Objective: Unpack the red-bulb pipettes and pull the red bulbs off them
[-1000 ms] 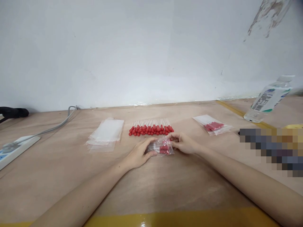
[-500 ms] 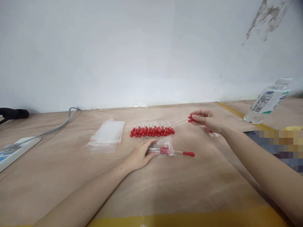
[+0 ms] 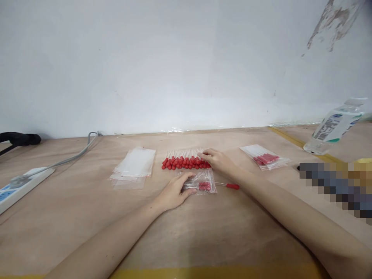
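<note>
My left hand (image 3: pixel 173 190) rests on the table, thumb and fingers around the closed end of a clear plastic bag (image 3: pixel 213 179). Red bulbs and thin stems of several droppers show inside it. One more dropper (image 3: pixel 232 186) sticks out at the bag's right end, bulb outward. A row of droppers (image 3: pixel 183 162) with red bulbs and pale see-through stems lies just behind the bag, bulbs toward me. My right hand (image 3: pixel 216 158) is at the right end of this row, with its fingers closed on droppers there; the hand partly hides them.
Left of the row lies a stack of empty bags (image 3: pixel 136 162). A filled bag (image 3: pixel 264 157) lies to the right, near a tilted-looking plastic bottle (image 3: pixel 334 126). At far left are a power strip (image 3: pixel 26 186) with a grey cable (image 3: pixel 74 158) and a black object (image 3: pixel 21 138).
My right hand has moved left from beside the filled bag to the row's right end, uncovering that bag. My left hand still holds its bag, and the protruding dropper stays there.
</note>
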Tool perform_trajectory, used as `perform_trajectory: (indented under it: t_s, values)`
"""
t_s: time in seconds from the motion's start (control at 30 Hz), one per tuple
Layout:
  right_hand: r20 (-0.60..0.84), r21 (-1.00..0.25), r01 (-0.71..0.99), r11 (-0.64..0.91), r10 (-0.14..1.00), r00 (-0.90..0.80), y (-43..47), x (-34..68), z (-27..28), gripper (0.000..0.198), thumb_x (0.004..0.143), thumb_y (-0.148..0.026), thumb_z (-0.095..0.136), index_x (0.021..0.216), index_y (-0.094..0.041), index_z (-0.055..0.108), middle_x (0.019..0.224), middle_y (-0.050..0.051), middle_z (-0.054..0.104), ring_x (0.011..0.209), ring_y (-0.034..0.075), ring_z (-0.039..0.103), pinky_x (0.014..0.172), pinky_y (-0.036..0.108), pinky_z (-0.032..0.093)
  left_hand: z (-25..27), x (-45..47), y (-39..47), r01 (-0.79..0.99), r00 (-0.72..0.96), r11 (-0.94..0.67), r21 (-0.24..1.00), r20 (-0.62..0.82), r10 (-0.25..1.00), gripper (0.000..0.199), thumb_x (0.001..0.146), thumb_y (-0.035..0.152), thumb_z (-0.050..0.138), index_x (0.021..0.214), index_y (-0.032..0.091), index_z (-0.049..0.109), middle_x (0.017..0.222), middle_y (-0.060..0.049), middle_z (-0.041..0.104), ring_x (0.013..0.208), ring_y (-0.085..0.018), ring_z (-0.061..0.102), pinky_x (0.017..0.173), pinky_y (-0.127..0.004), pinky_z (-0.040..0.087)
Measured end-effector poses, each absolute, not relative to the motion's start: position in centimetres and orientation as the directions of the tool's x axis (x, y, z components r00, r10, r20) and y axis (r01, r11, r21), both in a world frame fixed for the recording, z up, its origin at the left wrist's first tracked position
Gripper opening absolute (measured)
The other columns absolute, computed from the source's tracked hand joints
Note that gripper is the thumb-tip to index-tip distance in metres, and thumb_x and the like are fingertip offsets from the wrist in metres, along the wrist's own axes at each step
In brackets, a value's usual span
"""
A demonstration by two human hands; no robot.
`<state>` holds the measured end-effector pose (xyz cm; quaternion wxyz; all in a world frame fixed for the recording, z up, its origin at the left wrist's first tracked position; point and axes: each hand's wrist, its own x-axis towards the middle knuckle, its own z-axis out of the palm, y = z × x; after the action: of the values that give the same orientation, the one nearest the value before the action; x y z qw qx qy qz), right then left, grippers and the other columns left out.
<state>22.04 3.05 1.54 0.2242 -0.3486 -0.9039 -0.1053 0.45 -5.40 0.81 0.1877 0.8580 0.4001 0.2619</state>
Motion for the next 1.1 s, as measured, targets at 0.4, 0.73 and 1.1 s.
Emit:
perform_trajectory:
  t_s: [0.4,0.73,1.1]
  values:
    - [0.332,-0.503,0.691,0.519,0.854,-0.400,-0.7,26.0,4.4,0.027,0.077,-0.043,0.053,0.074,-0.017,0.061,0.069,0.003,0.058,0.062,0.013,0.050,0.058,0.025,0.038,0.7,0.4,-5.4,0.586,0.537,-0.603,0.541,0.298,0.789,0.040,0.081,0.034,0.052,0.119,0.023,0.044,0.116,-0.006,0.055,0.100,-0.021,0.052,0.085,-0.037,0.043]
    - [-0.123,-0.675,0.640,0.369,0.798,-0.590,-3.6,32.1,4.0,0.025,0.070,-0.043,0.059,0.075,-0.018,0.060,0.063,0.000,0.055,0.056,0.010,0.046,0.049,0.023,0.033,0.7,0.3,-5.4,0.612,0.527,-0.586,0.531,0.280,0.803,0.041,0.081,0.036,0.051,0.119,0.024,0.043,0.117,-0.006,0.054,0.100,-0.022,0.052,0.085,-0.038,0.043]
    - [0.216,-0.685,0.727,0.056,0.968,0.129,1.0,25.3,4.4,0.021,0.064,-0.039,0.058,0.063,-0.018,0.060,0.063,0.004,0.062,0.058,0.015,0.054,0.049,0.024,0.035,1.0,0.3,-5.4,0.573,0.577,-0.639,0.513,0.302,0.759,0.042,0.082,0.036,0.050,0.121,0.023,0.041,0.118,-0.006,0.054,0.102,-0.021,0.052,0.087,-0.038,0.043]
